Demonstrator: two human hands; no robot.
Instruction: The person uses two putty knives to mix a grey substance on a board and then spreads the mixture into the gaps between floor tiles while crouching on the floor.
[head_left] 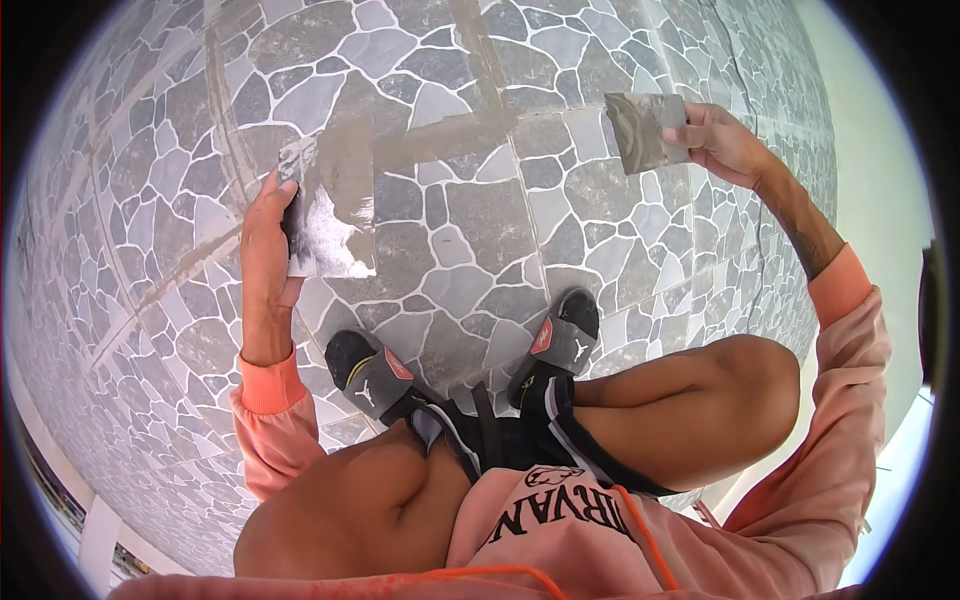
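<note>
My left hand (266, 235) is closed around the left edge of a flat rectangular plate (328, 238), which is smeared white. A patch of grey-brown grout (345, 170) covers the plate's upper right part. Out to the right, my right hand (722, 145) pinches a small, flat, square spreader (662, 128), thumb on its upper face. Wet grout coats the spreader's left side. It is held over the tiled floor (455, 285), well apart from the plate; I cannot tell whether it touches the tiles. A grout-filled joint (445, 138) runs between the two tools.
My sandalled feet (565, 325) rest on the stone-patterned tiles just below the tools, with my bent knees close behind. More grout-smeared joints (190, 262) cross the floor at the left. A pale wall or ledge (880, 190) borders the tiles at the right.
</note>
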